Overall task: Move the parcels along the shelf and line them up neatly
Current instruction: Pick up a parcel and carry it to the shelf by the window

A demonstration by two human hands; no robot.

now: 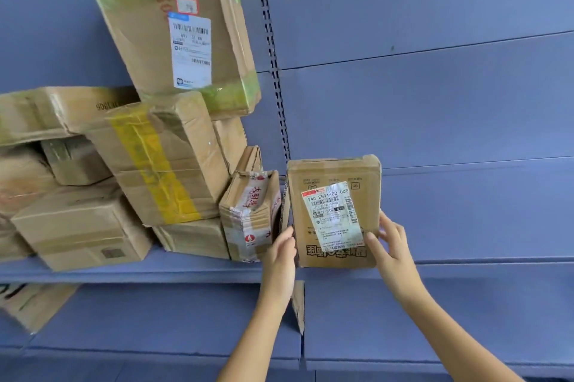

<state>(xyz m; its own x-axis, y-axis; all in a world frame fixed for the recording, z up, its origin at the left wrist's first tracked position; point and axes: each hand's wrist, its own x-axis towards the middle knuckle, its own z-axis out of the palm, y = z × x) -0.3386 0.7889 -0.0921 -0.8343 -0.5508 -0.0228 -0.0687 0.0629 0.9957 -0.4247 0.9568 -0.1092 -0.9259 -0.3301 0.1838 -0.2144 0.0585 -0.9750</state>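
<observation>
A flat brown parcel (334, 170) with a white shipping label stands upright on the blue shelf (466, 266), just right of the shelf upright. My left hand (279, 252) grips its left edge and my right hand (386, 241) grips its lower right edge. To its left stands a small taped parcel (250, 213) with red print, nearly touching it. Further left lies a jumbled pile of cardboard parcels, among them a box with yellow tape (161, 161) and a large tilted box (174, 27) with a white label on top.
The blue back panel with a slotted upright (273, 64) rises behind the parcels. The shelf runs right of the held parcel. On the lower shelf a brown parcel (34, 304) lies at far left, and a thin piece of cardboard (298, 304) hangs at the shelf joint.
</observation>
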